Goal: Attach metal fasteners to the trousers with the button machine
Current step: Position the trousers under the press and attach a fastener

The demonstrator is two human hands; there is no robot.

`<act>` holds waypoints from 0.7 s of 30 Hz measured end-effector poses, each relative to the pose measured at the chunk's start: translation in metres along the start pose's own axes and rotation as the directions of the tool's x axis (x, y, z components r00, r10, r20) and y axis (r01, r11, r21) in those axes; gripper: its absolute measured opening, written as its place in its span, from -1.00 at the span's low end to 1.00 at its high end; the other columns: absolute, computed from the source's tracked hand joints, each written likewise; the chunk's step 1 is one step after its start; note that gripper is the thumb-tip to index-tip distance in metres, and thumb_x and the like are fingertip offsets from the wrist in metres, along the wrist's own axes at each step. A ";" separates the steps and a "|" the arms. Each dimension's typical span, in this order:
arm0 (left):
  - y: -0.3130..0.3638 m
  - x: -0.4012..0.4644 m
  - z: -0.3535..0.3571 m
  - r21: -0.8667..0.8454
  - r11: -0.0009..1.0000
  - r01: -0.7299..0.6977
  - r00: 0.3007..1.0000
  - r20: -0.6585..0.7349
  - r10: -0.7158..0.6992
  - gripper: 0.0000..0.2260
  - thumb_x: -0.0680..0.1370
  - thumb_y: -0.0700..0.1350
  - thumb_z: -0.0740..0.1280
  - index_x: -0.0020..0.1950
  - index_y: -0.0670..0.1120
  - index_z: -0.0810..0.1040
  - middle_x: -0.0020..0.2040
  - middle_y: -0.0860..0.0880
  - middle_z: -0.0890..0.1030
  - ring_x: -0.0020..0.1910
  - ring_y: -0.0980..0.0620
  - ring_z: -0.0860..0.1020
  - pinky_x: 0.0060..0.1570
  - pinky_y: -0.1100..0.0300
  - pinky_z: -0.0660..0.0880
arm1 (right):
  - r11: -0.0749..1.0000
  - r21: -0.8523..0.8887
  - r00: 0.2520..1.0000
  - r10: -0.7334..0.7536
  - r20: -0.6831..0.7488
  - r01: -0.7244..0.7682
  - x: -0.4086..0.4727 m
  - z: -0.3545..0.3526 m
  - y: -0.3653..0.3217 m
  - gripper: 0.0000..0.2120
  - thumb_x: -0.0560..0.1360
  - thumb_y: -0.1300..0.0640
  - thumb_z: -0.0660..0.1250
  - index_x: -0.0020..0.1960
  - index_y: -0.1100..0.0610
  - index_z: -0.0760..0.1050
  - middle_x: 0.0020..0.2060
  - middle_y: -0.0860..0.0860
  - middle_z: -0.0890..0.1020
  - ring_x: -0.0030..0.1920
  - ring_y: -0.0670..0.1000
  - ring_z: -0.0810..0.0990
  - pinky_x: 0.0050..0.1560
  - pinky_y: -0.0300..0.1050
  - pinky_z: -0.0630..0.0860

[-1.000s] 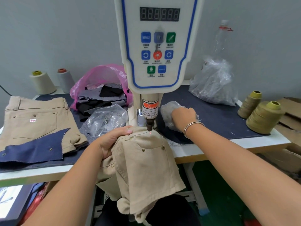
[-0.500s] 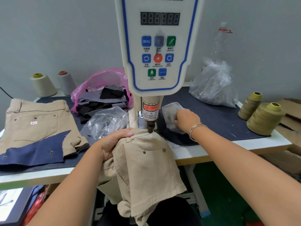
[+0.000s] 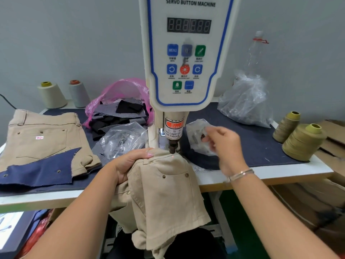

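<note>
While my left hand [image 3: 130,165] grips the beige cotton trousers [image 3: 164,193] under the white button machine's [image 3: 183,53] punch, my right hand [image 3: 224,146] has lifted from the small clear plastic bag [image 3: 197,135] of metal fasteners on the desk [image 3: 261,171], fingers pinched, seemingly on one, though blurred; loading comes next.

Single head-worn view, forward and down, close on the button machine [image 3: 183,53]
</note>
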State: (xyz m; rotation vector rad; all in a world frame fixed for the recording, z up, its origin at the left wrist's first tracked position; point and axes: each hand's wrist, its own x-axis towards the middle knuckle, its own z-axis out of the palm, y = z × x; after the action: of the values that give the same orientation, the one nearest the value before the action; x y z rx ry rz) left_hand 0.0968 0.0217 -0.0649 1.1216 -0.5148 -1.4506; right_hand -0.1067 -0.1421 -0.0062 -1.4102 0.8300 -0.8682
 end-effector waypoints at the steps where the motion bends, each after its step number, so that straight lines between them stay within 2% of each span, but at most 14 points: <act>1: 0.000 0.000 0.000 0.006 1.000 0.001 1.000 0.004 -0.001 -0.68 0.39 -0.18 0.33 0.12 -0.14 0.66 0.10 -0.22 0.64 -0.03 -0.09 0.66 -0.06 0.10 0.61 | 0.987 0.104 0.989 0.111 0.096 -0.121 -0.016 0.008 0.001 -0.90 0.49 0.17 0.37 -0.19 0.14 0.60 -0.47 0.00 0.60 -0.51 -0.15 0.41 -0.50 -0.32 0.35; 3: -0.001 -0.002 0.000 0.026 1.000 0.012 1.000 0.012 -0.013 -0.68 0.38 -0.19 0.33 0.11 -0.13 0.67 0.06 -0.21 0.66 -0.06 -0.09 0.67 -0.12 0.12 0.62 | 0.938 0.150 0.928 0.268 0.259 -0.313 -0.041 0.023 0.008 -0.89 0.49 0.21 0.37 -0.22 0.17 0.56 -0.52 0.01 0.53 -0.55 -0.12 0.33 -0.57 -0.32 0.24; 5: -0.001 -0.003 0.000 0.033 0.999 0.023 1.000 0.018 -0.024 -0.65 0.33 -0.20 0.38 0.11 -0.14 0.67 0.05 -0.21 0.66 -0.07 -0.09 0.67 -0.14 0.13 0.61 | 0.903 0.145 0.881 0.341 0.328 -0.404 -0.050 0.032 0.013 -0.84 0.49 0.21 0.36 -0.27 0.14 0.52 -0.54 -0.01 0.48 -0.56 -0.13 0.31 -0.57 -0.33 0.20; 9: -0.001 -0.007 -0.001 0.015 1.000 0.003 0.998 0.057 -0.004 -0.44 0.16 -0.14 0.56 0.15 -0.16 0.64 0.11 -0.22 0.64 0.00 -0.10 0.65 -0.05 0.09 0.61 | 0.873 0.124 0.838 0.401 0.370 -0.472 -0.045 0.034 0.013 -0.81 0.50 0.20 0.35 -0.29 0.14 0.50 -0.55 -0.03 0.46 -0.59 -0.15 0.33 -0.61 -0.35 0.24; 12: -0.001 -0.007 -0.001 0.038 0.999 -0.035 0.994 0.102 0.031 -0.29 0.20 -0.04 0.61 0.31 -0.18 0.52 0.25 -0.26 0.54 0.11 -0.15 0.58 0.16 0.00 0.51 | 0.866 0.068 0.812 0.435 0.389 -0.496 -0.039 0.034 0.012 -0.82 0.50 0.21 0.35 -0.28 0.15 0.53 -0.56 -0.02 0.47 -0.61 -0.15 0.34 -0.64 -0.35 0.23; 14: -0.003 -0.005 -0.001 0.006 0.999 -0.050 0.995 0.083 0.049 -0.23 0.21 -0.05 0.62 0.36 -0.18 0.45 0.26 -0.25 0.52 0.11 -0.14 0.58 0.19 0.02 0.49 | 0.854 0.051 0.792 0.457 0.405 -0.519 -0.036 0.035 0.012 -0.84 0.50 0.21 0.35 -0.25 0.16 0.56 -0.56 -0.03 0.46 -0.62 -0.15 0.33 -0.66 -0.35 0.22; 15: -0.004 -0.004 -0.001 -0.016 0.998 -0.055 0.995 0.080 0.057 -0.26 0.23 -0.07 0.61 0.36 -0.17 0.46 0.25 -0.24 0.54 0.09 -0.11 0.59 0.18 0.03 0.49 | 0.843 0.051 0.778 0.469 0.419 -0.536 -0.035 0.035 0.012 -0.85 0.50 0.21 0.35 -0.24 0.17 0.57 -0.56 -0.03 0.46 -0.62 -0.15 0.33 -0.67 -0.35 0.21; 18: -0.004 -0.004 0.001 -0.007 0.997 -0.081 0.990 0.112 0.081 -0.54 0.37 -0.17 0.48 0.26 -0.13 0.54 0.16 -0.20 0.59 0.03 -0.06 0.63 0.11 0.08 0.53 | 0.820 0.044 0.741 0.491 0.458 -0.571 -0.033 0.036 0.011 -0.90 0.51 0.21 0.34 -0.17 0.20 0.56 -0.55 -0.02 0.46 -0.63 -0.15 0.34 -0.68 -0.35 0.21; 21: -0.004 -0.004 0.000 0.033 0.995 -0.098 0.982 0.166 0.091 -0.56 0.33 -0.16 0.54 0.20 -0.11 0.60 0.11 -0.16 0.62 0.01 -0.05 0.64 0.08 0.09 0.56 | 0.853 -0.010 0.768 0.474 0.431 -0.522 -0.030 0.030 0.007 -0.92 0.49 0.19 0.37 -0.15 0.19 0.52 -0.55 -0.02 0.47 -0.61 -0.15 0.34 -0.67 -0.34 0.22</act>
State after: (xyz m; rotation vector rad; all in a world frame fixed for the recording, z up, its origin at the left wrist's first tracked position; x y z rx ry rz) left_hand 0.0945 0.0267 -0.0663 1.0001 -0.7075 -1.4620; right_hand -0.0934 -0.1019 -0.0134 -1.1329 0.7540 -0.1771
